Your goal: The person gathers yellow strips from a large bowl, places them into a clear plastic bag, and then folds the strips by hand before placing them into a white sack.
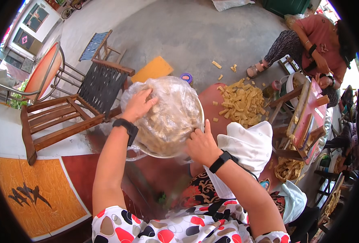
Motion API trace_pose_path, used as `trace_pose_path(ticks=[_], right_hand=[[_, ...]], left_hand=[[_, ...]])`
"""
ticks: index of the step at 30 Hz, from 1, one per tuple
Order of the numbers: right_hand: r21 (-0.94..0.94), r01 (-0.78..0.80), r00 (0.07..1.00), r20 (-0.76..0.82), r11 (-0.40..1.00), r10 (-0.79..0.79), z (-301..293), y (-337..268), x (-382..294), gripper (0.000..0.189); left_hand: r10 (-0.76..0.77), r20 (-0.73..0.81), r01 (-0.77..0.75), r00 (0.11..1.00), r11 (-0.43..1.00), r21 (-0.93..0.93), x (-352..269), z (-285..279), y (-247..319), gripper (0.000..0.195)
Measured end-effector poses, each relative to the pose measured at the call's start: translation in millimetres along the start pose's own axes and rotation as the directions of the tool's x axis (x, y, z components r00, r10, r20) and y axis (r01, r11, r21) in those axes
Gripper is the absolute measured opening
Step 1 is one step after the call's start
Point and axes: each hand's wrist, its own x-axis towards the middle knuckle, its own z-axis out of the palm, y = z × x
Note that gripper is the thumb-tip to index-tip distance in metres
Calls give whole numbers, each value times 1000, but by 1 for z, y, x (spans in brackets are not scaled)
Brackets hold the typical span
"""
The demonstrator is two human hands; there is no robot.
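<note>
A round, pale-rimmed basin [202,114] stands before me with clear plastic sheeting [167,106] spread over it. Yellowish-brown contents show faintly through the plastic, too blurred to name. On the upper left of the sheeting rests my left hand [139,104], palm down, thumb apart from the fingers. My right hand [203,142] is at the basin's right rim. Its index finger points up, while the other fingers curl at the plastic's edge and seem to pinch it. Loose plastic hangs below the basin's left side.
Cut yellowish strips [243,103] lie heaped on the floor to the right. Beyond sits a person [322,45] beside a pink-topped wooden stand [308,118] and a white bucket [299,80]. A wooden chair with black webbing [102,85] lies left, near a yellow board [152,69] and purple-lidded jar [186,77].
</note>
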Motion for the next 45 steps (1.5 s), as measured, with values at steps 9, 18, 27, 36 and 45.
trace_pose_path(ticks=[9,18,27,36,45], right_hand=[[-13,13,999,36,1000,-12,-1,-2,0,28],[12,12,1000,4,1000,-12,5,-3,-1,26],[-167,50,995,98,985,-34,-45,-14,2,15],[158,78,913,-408,984,-7,-16,22,132,48],[388,-16,933,-325,921,154,18,42,158,60]], left_hand=[[-61,-132,82,989,984,156,9,2,15,58],[349,-191,-197,917,816,543,12,-6,39,43],[272,-248,-202,930,940,274,3,22,25,39],[191,-196,-157,962,972,175,11,18,21,50],[163,-188,-135,969,979,153,15,18,12,54]])
